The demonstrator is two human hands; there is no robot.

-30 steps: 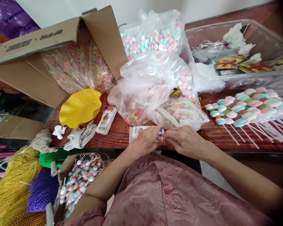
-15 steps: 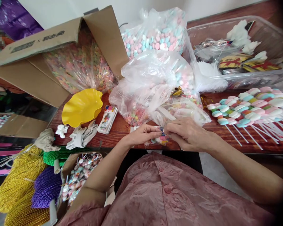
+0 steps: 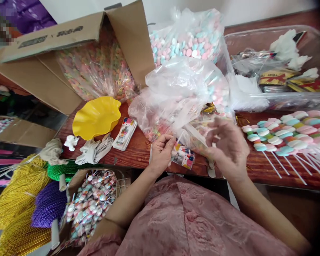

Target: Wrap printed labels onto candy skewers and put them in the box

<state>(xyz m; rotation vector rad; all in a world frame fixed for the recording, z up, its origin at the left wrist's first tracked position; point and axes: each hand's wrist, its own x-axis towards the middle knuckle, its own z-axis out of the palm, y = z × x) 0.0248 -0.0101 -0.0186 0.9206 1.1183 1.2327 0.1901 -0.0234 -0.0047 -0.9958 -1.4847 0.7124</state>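
My left hand [image 3: 161, 153] is closed in a pinch on a small clear candy packet [image 3: 184, 158] with coloured print, held just above the front edge of the wooden table [image 3: 138, 151]. My right hand [image 3: 228, 147] is lifted beside it, blurred by motion, fingers curled and apart from the packet; whether it holds anything I cannot make out. Right behind both hands lie crumpled clear plastic bags of pastel candies [image 3: 181, 96].
A yellow wavy bowl [image 3: 96, 117], a flat sticker pack [image 3: 124, 132] and white cloth [image 3: 94, 151] lie left. Marshmallow skewers [image 3: 285, 129] lie right. A cardboard box with candy [image 3: 90, 67] and a clear bin [image 3: 277, 71] stand behind. A box of lollipops [image 3: 92, 204] and coloured cords [image 3: 21, 202] sit below.
Both hands had been pinching the packet together low on the table. The right hand has now lifted up and away to the right, while the left keeps the packet raised.
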